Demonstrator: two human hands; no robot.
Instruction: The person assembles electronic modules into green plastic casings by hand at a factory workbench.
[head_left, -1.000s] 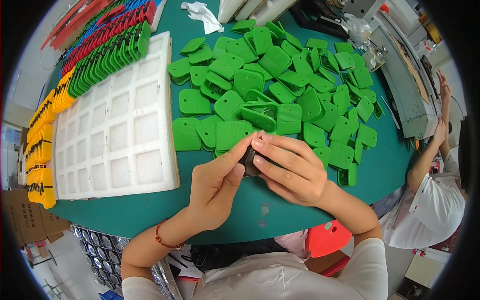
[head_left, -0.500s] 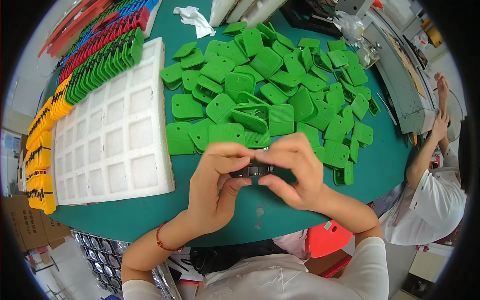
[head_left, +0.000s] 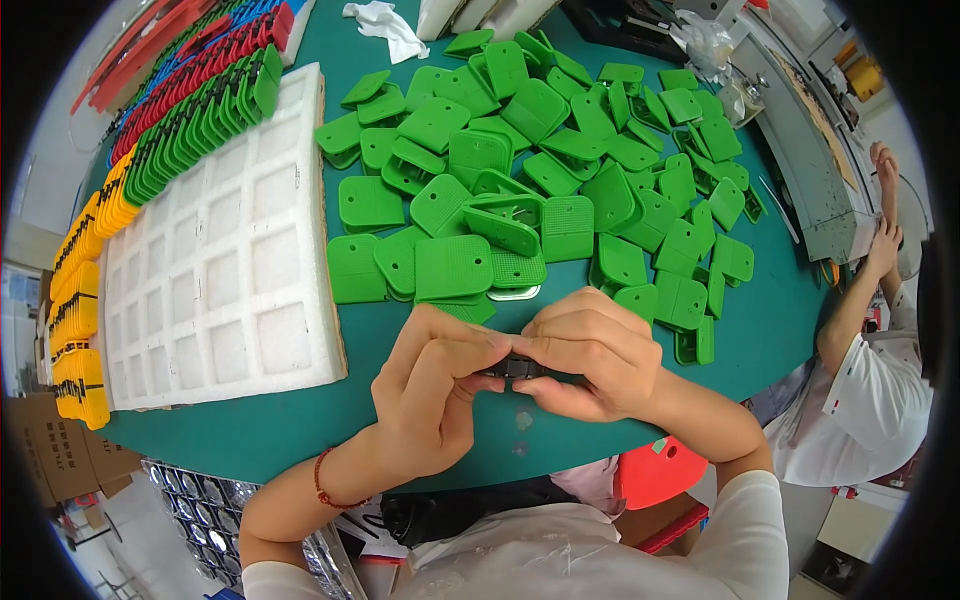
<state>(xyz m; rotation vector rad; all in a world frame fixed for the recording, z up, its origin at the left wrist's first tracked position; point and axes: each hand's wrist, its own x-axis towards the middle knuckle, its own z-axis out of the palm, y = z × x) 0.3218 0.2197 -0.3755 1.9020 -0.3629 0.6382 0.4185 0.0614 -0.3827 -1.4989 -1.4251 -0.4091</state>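
Observation:
Pinched between the fingertips of both hands is a small black part [head_left: 514,368], mostly covered by the fingers, so its kind cannot be told. My left hand [head_left: 425,390] grips its left end between thumb and fingers. On the right end, my right hand [head_left: 598,360] does the same, and the two hands nearly meet. Just beyond them lies a loose pile of green plastic clips [head_left: 453,266], shaped like wide flat pegs with rounded corners and a small hole. A bare metal piece [head_left: 514,294] shows at the pile's near edge.
Left of the hands lies a white foam tray [head_left: 334,362] with square pockets. Beyond it run rows of yellow clips [head_left: 76,335], green clips with black parts [head_left: 200,135] and red ones [head_left: 215,72]. A grey metal box [head_left: 815,175] and another person [head_left: 860,390] are at the right.
Both hands have come slightly nearer to me and closer together around the black part, covering more of it. The view has shifted a little.

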